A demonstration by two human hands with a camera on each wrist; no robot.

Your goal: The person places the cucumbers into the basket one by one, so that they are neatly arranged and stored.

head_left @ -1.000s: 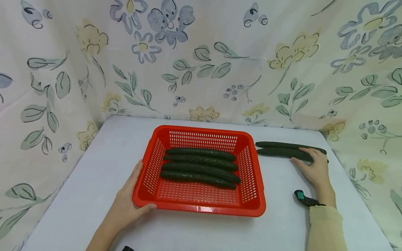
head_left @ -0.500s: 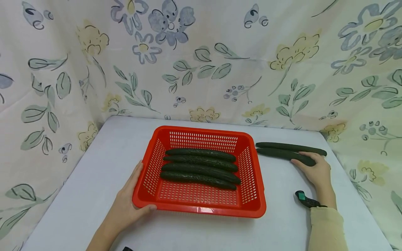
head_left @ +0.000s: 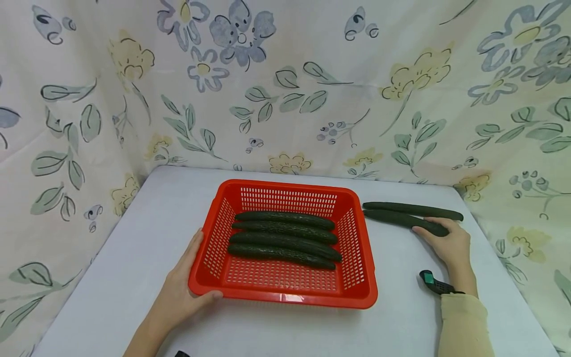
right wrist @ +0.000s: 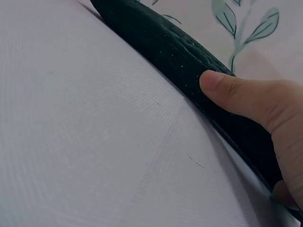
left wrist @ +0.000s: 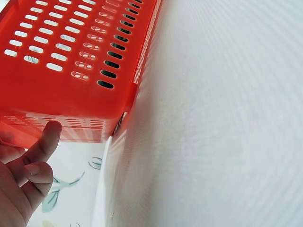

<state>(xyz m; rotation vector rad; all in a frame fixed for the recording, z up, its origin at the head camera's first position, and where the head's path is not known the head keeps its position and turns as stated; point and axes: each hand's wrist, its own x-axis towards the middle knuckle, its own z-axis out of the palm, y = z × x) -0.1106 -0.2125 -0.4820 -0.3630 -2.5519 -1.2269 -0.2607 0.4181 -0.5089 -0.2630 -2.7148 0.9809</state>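
Note:
My right hand (head_left: 450, 243) grips the right-hand end of a dark green cucumber (head_left: 392, 217) to the right of the basket. In the right wrist view the thumb lies across that cucumber (right wrist: 156, 45); most of the other fingers are hidden. Just behind it lies another cucumber (head_left: 412, 208). A red perforated plastic basket (head_left: 285, 298) holds several cucumbers (head_left: 285, 240) side by side. My left hand (head_left: 176, 287) rests at the basket's near left corner, thumb along the front rim and fingers along the outer left side. Its loosely bent fingers (left wrist: 49, 135) show beside the wall in the left wrist view.
A white-covered table (head_left: 120, 267) bears everything. Behind it and along both sides hangs a floral curtain (head_left: 285, 109). The basket stands between my two hands, its right rim close to the left tips of the two loose cucumbers.
My right hand has taken hold of the nearer loose cucumber and drawn its right end slightly toward me, away from the one behind. The left hand and basket stay in place.

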